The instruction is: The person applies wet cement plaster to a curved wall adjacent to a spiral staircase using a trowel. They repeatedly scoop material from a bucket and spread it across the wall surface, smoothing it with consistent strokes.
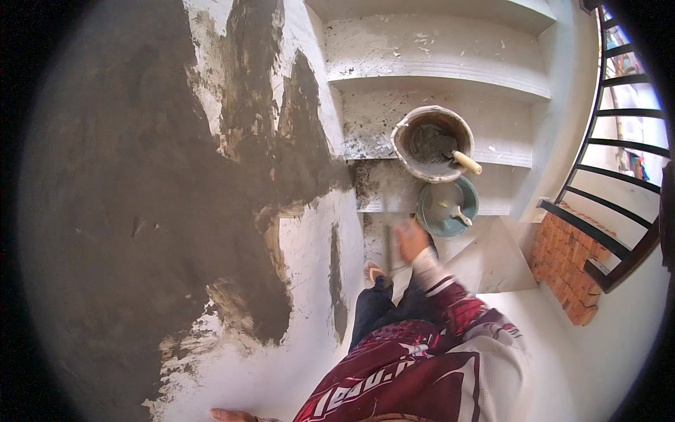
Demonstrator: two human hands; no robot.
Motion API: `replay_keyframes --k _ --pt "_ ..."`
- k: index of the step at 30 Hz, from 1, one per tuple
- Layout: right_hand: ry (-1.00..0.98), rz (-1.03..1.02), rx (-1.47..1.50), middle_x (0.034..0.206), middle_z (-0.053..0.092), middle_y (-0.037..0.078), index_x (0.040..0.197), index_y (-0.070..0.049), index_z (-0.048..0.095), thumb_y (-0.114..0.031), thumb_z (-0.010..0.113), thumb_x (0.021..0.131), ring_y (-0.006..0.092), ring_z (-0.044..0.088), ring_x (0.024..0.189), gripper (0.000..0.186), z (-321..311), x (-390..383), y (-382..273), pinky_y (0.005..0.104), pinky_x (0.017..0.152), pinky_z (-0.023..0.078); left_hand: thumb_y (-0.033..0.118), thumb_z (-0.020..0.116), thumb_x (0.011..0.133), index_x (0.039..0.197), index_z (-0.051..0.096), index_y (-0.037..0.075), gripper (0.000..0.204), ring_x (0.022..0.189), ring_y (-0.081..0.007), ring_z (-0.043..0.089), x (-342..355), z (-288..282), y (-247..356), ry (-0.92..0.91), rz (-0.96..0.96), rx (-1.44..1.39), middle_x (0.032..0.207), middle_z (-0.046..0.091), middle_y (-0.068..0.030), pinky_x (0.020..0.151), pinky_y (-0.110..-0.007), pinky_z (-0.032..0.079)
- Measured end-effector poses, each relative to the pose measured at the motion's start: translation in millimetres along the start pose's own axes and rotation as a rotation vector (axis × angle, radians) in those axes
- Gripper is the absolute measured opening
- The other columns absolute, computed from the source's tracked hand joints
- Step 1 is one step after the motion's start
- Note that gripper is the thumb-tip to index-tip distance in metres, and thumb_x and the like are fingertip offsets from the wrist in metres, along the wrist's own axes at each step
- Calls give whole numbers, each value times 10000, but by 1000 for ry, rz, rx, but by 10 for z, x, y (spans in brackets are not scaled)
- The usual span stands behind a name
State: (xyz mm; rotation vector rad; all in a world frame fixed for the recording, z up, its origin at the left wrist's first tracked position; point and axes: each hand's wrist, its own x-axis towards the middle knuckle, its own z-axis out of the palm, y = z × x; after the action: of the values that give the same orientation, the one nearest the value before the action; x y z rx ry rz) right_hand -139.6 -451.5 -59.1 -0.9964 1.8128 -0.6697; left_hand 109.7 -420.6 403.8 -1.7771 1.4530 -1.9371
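Note:
My right hand hangs over the lower steps, just left of and below a teal bucket. It is smeared by motion, so whether the fingers hold anything is unclear. In that bucket is greyish water with a brush leaning at its side. Right behind it stands a larger mortar-crusted bucket with grey mix inside and a wooden-handled trowel resting in it. At the lower edge, my left hand shows only in part, a finger stretched out near the white wall, with nothing visible in it.
On the left, the wall carries dark grey wet plaster, with bare white patches. White stairs spattered with mortar rise ahead. A black metal railing runs along the right, above stacked orange bricks. My sandalled foot stands by the wall.

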Motion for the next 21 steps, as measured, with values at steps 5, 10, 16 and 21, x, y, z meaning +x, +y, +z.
replay_keyframes --k 5,10,16,21 --pt "-169 219 55 909 647 211 1058 33 589 -327 594 838 340 631 858 422 -1326 1483 659 414 779 474 575 448 868 1298 483 63 669 1330 -446 252 -30 -42 -19 -41 -34 11 1422 309 -261 1054 -631 109" --pt "-520 142 -544 998 655 205 1031 16 648 -422 531 885 296 625 976 476 -1462 2597 1060 391 834 459 575 444 869 1309 463 57 680 1339 -449 234 1 25 43 -39 -21 -5 1417 311 -269 1059 -630 91" --pt "-579 215 -531 1065 641 204 1061 -34 657 -434 522 892 302 615 1023 455 -1205 2919 1010 381 861 459 564 421 884 1321 448 52 673 1343 -449 219 -20 8 65 -46 -1 29 1421 298 -275 1061 -627 88" --pt "-624 295 -408 1032 643 215 1044 -62 667 -430 488 908 330 609 1022 431 -1048 2982 1049 390 854 461 553 396 899 1324 442 50 660 1343 -444 222 -20 -7 82 -39 18 45 1421 292 -280 1061 -624 92"
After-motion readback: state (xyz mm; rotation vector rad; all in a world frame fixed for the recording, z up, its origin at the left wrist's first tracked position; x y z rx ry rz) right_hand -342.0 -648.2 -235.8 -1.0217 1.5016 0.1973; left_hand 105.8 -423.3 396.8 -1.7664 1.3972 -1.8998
